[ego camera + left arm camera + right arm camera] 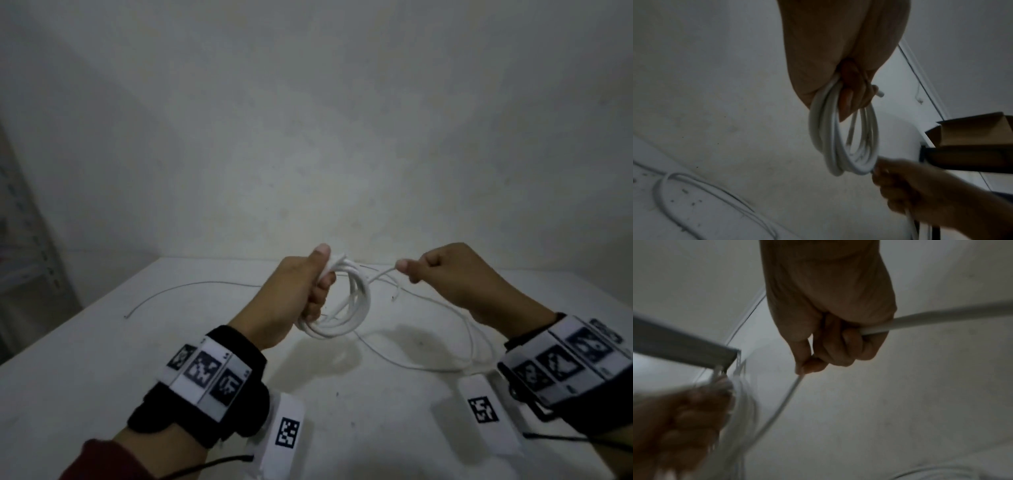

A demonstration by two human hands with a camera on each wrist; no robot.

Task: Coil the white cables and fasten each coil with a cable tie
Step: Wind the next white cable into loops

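Note:
My left hand [317,284] grips a coil of white cable [346,308], thumb pressed on its top, held above the white table [102,359]. The coil [840,138] hangs in several loops below the curled fingers [851,97]. My right hand [442,270] pinches the loose cable strand [380,275] a short way right of the coil; the cable [941,318] runs through its fist and the strand [781,405] curves toward the coil. The slack [428,363] trails over the table under my right wrist. A thin tie [191,286] lies far left on the table.
Another thin tie [397,294] lies behind the coil. Two white tagged blocks [287,431] [483,407] sit near the front edge. More white cable [674,191] lies on the table. A metal shelf [24,240] stands at left; a cardboard box [972,131] sits on a rack.

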